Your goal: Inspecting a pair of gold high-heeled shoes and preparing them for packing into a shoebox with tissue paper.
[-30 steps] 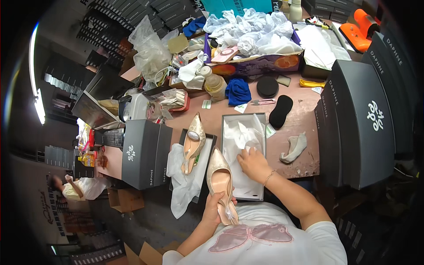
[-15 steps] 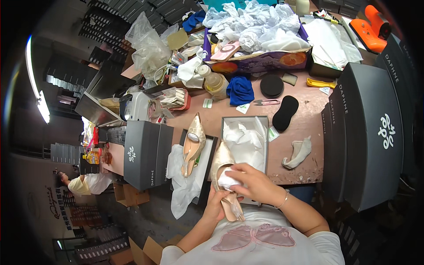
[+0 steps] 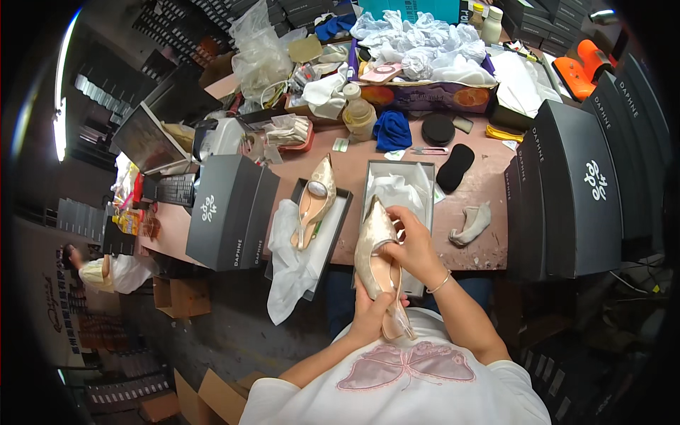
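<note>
Tally, in view. Pointed shoes (image 3: pixel 312 210): 2. Wearer's bare hands (image 3: pixel 420 255): 2. Open shallow boxes (image 3: pixel 401 162): 2. Bunched blue cloths (image 3: pixel 392 132): 2. Purple carton (image 3: pixel 414 98): 1. Black round disc (image 3: pixel 438 130): 1. Black waisted pad (image 3: pixel 455 168): 1. Butterfly motif (image 3: pixel 405 365): 1. Monitor (image 3: pixel 151 138): 1. Keyboard (image 3: pixel 175 190): 1. Co-worker (image 3: pixel 134 273): 1.

- A long white tube light (image 3: pixel 60 127) glares at the left, curved by the lens; a shorter lamp (image 3: pixel 603 13) shines near the upper right rim.
- The floor (image 3: pixel 234 343) is dark grey, and a brown cardboard carton (image 3: pixel 182 297) stands on it at the left.
- A worktable (image 3: pixel 494 195) with a pinkish-brown top spans the middle, its front edge chipped and flecked.
- The greyish wall (image 3: pixel 66 301) at the far left carries large dark lettering.
- Rows of dark boxes (image 3: pixel 161 28) fill the dim upper left; stacked grey boxes (image 3: pixel 556 23) stand at the back right.
</note>
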Tool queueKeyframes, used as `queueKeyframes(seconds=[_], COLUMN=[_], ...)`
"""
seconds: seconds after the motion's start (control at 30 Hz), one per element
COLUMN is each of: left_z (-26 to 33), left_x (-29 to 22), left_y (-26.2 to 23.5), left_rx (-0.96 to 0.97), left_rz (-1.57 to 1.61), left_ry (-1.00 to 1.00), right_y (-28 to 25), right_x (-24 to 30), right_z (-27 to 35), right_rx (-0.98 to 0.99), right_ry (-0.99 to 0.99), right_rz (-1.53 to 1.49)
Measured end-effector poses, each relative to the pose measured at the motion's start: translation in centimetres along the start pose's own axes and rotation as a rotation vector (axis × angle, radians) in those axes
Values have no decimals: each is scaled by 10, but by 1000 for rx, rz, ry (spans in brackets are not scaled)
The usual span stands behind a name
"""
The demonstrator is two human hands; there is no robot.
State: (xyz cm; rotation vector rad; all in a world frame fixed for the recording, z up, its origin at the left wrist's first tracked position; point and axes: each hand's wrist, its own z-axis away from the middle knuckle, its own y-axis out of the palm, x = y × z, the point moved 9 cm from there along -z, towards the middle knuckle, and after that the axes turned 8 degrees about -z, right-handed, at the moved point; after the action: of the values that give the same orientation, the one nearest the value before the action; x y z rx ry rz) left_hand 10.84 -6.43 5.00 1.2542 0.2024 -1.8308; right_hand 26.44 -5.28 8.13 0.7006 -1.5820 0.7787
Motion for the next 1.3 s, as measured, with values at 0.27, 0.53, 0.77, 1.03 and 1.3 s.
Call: queueKeyframes(seconds=[0.27, 0.53, 0.77, 1.03, 1.3], left_z=[-37, -17, -12, -26, -50], left_x=[-21, -42, -39, -19, -44], left_y=[-35, -12, -4, -11, -60], left_rx=[516, 944, 1053, 915, 100], left_rz=[779, 1160, 1179, 1113, 778], left_ry=[-96, -232, -213, -228, 87], right_y=[5, 55, 58, 67, 33], right_x=[36, 58, 65, 77, 41], right_z=[48, 102, 104, 102, 94], right_rx=[444, 431, 508, 474, 142], right_ry=[106, -37, -104, -111, 457], right_rz=[-170, -134, -35, -125, -1470])
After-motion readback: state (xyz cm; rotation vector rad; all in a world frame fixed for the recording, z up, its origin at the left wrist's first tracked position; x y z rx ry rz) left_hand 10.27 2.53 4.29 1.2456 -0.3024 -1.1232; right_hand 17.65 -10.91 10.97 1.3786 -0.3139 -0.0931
